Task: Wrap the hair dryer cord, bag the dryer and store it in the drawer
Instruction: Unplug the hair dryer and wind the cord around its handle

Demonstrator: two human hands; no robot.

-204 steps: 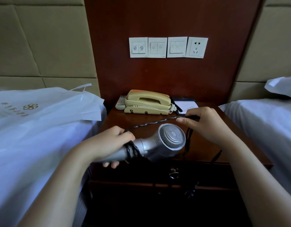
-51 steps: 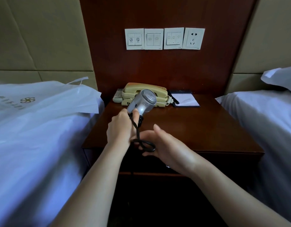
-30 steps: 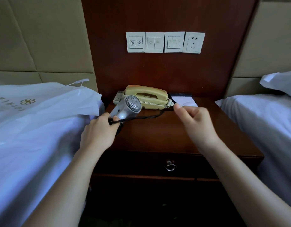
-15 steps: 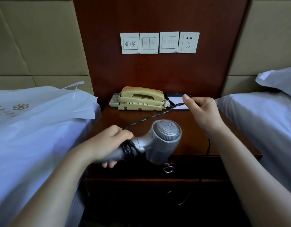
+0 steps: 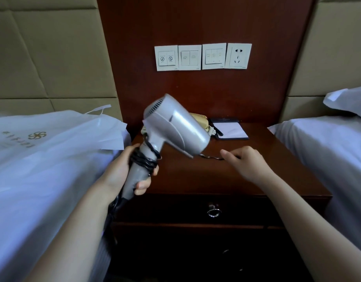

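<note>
Swung upright since a moment ago, the hair dryer [image 5: 175,129] hangs over the tabletop's [image 5: 195,180] 9 o'clock side. The left hand [image 5: 122,169] has its fingers clenched round the handle and the wound cord [image 5: 144,159]. At the dryer's 3 o'clock, the right hand [image 5: 246,161] pinches the loose end.

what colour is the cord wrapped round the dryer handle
Black. The cord is coiled round the silver hair dryer handle, clearest in the head view.

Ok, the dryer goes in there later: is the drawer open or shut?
Shut. The drawer front sits flush under the nightstand top, its ring pull hanging, no gap visible.
</note>
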